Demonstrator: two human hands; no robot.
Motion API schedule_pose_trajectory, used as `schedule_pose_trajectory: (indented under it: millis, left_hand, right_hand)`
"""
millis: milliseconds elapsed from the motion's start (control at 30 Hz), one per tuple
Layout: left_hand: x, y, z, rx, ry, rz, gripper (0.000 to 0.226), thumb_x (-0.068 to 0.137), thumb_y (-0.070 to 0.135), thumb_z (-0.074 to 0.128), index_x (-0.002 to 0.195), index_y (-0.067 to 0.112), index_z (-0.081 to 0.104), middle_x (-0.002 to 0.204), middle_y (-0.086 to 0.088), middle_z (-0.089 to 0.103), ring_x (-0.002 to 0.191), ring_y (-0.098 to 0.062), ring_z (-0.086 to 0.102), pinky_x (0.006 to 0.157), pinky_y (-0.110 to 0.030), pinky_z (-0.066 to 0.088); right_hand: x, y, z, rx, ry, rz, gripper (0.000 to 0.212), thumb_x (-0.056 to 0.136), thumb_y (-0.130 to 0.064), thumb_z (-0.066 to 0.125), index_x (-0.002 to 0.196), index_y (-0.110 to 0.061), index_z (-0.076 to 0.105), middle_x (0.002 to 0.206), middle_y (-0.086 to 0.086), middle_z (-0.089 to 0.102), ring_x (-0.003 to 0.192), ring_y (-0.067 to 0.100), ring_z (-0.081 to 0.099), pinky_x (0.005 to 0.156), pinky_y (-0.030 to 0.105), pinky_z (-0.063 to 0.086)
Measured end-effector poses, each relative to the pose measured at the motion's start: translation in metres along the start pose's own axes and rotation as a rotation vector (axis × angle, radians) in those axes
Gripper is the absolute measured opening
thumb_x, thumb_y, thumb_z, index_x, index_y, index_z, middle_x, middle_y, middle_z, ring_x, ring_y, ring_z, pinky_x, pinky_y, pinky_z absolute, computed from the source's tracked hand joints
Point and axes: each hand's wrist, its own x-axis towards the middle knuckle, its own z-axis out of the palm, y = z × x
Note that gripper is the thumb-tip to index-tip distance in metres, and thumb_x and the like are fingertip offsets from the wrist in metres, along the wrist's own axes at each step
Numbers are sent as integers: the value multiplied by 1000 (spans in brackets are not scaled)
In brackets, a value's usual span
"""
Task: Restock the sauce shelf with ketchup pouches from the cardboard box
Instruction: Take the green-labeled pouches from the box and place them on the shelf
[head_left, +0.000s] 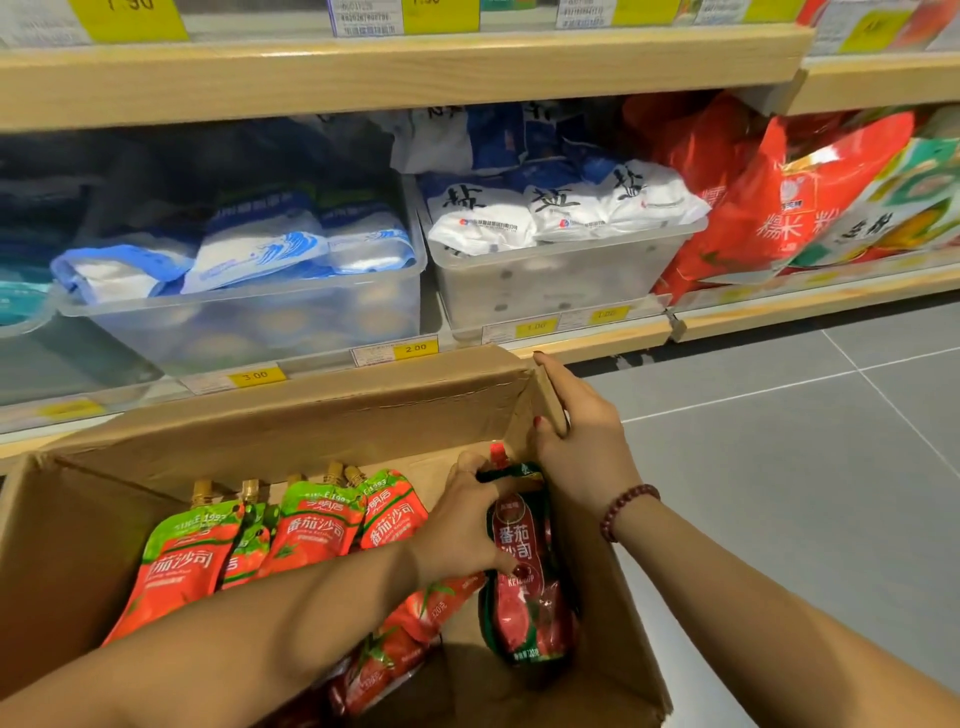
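Observation:
An open cardboard box (291, 415) stands on the floor before the shelf. Several red-and-green ketchup pouches (306, 525) with gold caps lean in a row at its left and middle. A darker red ketchup pouch (524, 587) with a red cap stands against the box's right wall. My left hand (462, 525) grips this dark pouch near its top. My right hand (576, 441) holds the box's right wall at the far corner, thumb inside and fingers outside.
The low wooden shelf (597, 343) carries clear bins of blue-and-white bags (249, 249) and white salt bags (561, 213). Red bags (769, 208) lean on the shelf to the right. Yellow price tags line the shelf edges. Grey tiled floor (805, 441) lies right of the box.

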Motion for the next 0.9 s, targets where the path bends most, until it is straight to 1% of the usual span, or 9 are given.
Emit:
schedule_pose_trajectory:
  millis: [67, 133, 200, 300, 500, 567, 667, 767, 900]
  left_hand:
    - [-2, 7, -12, -175, 4, -15, 64, 60, 18, 83, 115, 41, 58, 117, 17, 37, 114, -6, 38, 96, -12, 37]
    - [-4, 15, -25, -263, 43, -24, 52, 64, 3, 80, 110, 23, 67, 108, 12, 57, 101, 1, 53, 79, -5, 44]
    - [-5, 23, -36, -383, 75, -83, 48, 68, -11, 72, 110, 11, 68, 104, 4, 67, 86, 2, 61, 66, -9, 49]
    - [-9, 34, -48, -554, 126, -187, 41, 73, -22, 61, 108, -1, 67, 106, -21, 68, 70, -10, 65, 52, -21, 54]
    - [-21, 53, -62, -462, 73, -119, 30, 80, -11, 62, 99, 10, 72, 95, -5, 69, 74, -11, 66, 52, -20, 53]
    - [-25, 61, -70, -448, 100, -84, 23, 82, -7, 63, 95, 10, 73, 88, -9, 69, 61, -7, 64, 48, -18, 51]
    - [-30, 74, -86, -420, 159, -61, 22, 83, -4, 64, 84, 15, 74, 79, -14, 69, 45, -6, 55, 43, -21, 47]
    - [-32, 95, -112, -439, 236, -41, 32, 82, -5, 64, 72, 24, 73, 75, -15, 67, 42, -7, 50, 42, -21, 40]
    - [-38, 139, -167, -424, 316, 73, 37, 79, -7, 66, 68, 27, 72, 61, 13, 66, 47, 5, 56, 42, -8, 39]
  right_hand:
    - [1, 1, 0, 36, -7, 59, 62, 85, -3, 58, 140, -24, 38, 131, 0, 53, 116, 14, 50, 98, 27, 43]
    - [2, 2, 0, 75, -27, 96, 63, 85, -4, 56, 141, -27, 37, 132, -3, 52, 112, 8, 48, 93, 21, 41]
    - [2, 3, -1, 81, -44, 91, 65, 85, -3, 56, 142, -27, 35, 134, -3, 50, 114, 9, 48, 91, 19, 40]
    - [0, 0, -3, 81, -56, 100, 66, 85, -3, 56, 142, -26, 34, 135, 0, 50, 120, 17, 48, 97, 27, 44]
    - [-1, -7, -5, 25, -87, 98, 66, 87, -3, 55, 144, -28, 30, 136, 4, 48, 117, 22, 51, 93, 35, 49]
    - [-1, -7, -9, 35, -126, 106, 67, 87, -5, 55, 144, -28, 29, 138, 3, 46, 117, 19, 50, 88, 27, 49]
    - [0, -10, -19, 179, -173, 180, 57, 91, -15, 55, 143, -26, 33, 140, 1, 45, 114, 9, 46, 68, 7, 42]
    - [6, -26, -38, 354, -148, 173, 41, 94, -23, 50, 135, -20, 46, 137, 1, 48, 111, 4, 46, 62, 2, 44]
    - [18, -66, -65, 487, -294, 32, 24, 91, -27, 52, 113, -25, 60, 108, -8, 66, 92, 3, 62, 63, 9, 49]
